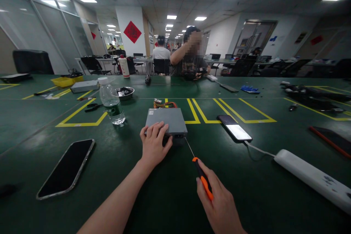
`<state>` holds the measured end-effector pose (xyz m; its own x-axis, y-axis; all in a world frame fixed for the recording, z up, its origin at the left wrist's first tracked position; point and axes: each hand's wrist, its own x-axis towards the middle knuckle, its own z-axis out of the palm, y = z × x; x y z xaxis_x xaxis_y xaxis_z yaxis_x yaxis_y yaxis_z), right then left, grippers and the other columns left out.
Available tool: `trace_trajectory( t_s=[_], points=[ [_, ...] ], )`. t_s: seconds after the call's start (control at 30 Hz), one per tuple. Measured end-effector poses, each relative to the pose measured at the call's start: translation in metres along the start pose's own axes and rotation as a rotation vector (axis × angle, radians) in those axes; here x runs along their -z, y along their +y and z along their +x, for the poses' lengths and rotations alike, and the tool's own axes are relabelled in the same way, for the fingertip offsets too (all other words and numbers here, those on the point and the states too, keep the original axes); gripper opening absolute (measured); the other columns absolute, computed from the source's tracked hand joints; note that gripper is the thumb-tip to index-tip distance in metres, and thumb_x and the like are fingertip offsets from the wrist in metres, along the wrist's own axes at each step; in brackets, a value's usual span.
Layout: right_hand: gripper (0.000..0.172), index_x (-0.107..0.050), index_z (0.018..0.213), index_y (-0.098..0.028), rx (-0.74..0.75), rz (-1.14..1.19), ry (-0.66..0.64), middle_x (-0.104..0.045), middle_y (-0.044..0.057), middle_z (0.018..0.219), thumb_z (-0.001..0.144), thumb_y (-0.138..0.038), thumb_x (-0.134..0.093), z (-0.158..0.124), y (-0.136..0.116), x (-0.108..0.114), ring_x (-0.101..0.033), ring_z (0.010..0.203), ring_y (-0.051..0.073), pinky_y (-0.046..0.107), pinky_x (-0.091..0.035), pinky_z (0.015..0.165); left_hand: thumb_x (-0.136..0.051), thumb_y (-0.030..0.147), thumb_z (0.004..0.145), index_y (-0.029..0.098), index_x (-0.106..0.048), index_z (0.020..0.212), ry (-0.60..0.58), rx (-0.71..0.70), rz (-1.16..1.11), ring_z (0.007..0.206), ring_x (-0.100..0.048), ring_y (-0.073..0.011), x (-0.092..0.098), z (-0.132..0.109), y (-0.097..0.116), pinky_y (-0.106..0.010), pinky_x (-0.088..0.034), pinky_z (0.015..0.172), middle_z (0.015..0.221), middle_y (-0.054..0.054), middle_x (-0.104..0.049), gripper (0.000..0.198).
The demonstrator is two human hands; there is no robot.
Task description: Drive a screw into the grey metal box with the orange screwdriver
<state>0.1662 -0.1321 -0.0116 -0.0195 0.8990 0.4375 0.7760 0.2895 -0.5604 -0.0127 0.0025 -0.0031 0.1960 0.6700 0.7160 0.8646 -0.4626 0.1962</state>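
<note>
A grey metal box with a bundle of coloured wires at its back lies on the green table. My left hand rests on its front left part, fingers on the top and thumb by the front face. My right hand is closed round the handle of an orange and black screwdriver. The thin shaft points up and left, its tip at the lower right corner of the box's front; whether it touches a screw is too small to tell.
Left of the box stand a water bottle and a metal bowl; a black phone lies nearer. To the right are a lit phone on a cable and a white power strip. A person sits across the table.
</note>
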Motion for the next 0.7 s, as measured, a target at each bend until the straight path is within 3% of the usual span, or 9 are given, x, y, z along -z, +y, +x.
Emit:
trace_trajectory(
  t_s=[0.27, 0.4, 0.5, 0.7],
  points=[
    [0.038, -0.042, 0.128, -0.017, 0.084, -0.128, 0.109, -0.059, 0.011, 0.098, 0.092, -0.028, -0.036, 0.001, -0.005, -0.002, -0.064, 0.065, 0.013, 0.020, -0.052, 0.051, -0.053, 0.033, 0.080, 0.026, -0.055, 0.112, 0.007, -0.007, -0.014, 0.112, -0.047, -0.0256, -0.001, 0.000, 0.000, -0.047, -0.022, 0.099, 0.119, -0.007, -0.057, 0.033],
    [0.028, -0.053, 0.116, -0.018, 0.232, -0.257, 0.238, -0.055, 0.012, 0.105, 0.092, -0.022, -0.039, 0.002, -0.009, -0.002, -0.064, 0.082, 0.017, 0.023, -0.055, 0.065, -0.052, 0.033, 0.080, 0.025, -0.055, 0.112, 0.000, -0.006, -0.005, 0.113, -0.047, -0.0248, 0.000, 0.001, 0.000, -0.046, -0.022, 0.099, 0.119, -0.006, -0.057, 0.033],
    [0.025, -0.055, 0.109, -0.016, 0.240, -0.253, 0.211, -0.053, 0.014, 0.111, 0.091, -0.024, -0.041, 0.001, -0.012, -0.003, -0.064, 0.089, 0.020, 0.027, -0.056, 0.071, -0.052, 0.034, 0.080, 0.025, -0.055, 0.112, -0.008, -0.003, 0.005, 0.112, -0.047, -0.0246, 0.000, 0.000, 0.000, -0.046, -0.023, 0.099, 0.119, -0.006, -0.057, 0.033],
    [0.035, -0.045, 0.123, -0.014, 0.269, -0.355, 0.125, -0.052, 0.018, 0.116, 0.092, -0.020, -0.031, -0.003, -0.009, -0.008, -0.063, 0.093, 0.023, 0.028, -0.057, 0.065, -0.052, 0.034, 0.080, 0.026, -0.055, 0.112, -0.003, -0.001, 0.009, 0.113, -0.046, -0.0248, -0.002, -0.001, -0.001, -0.046, -0.023, 0.099, 0.120, -0.006, -0.057, 0.032]
  ],
)
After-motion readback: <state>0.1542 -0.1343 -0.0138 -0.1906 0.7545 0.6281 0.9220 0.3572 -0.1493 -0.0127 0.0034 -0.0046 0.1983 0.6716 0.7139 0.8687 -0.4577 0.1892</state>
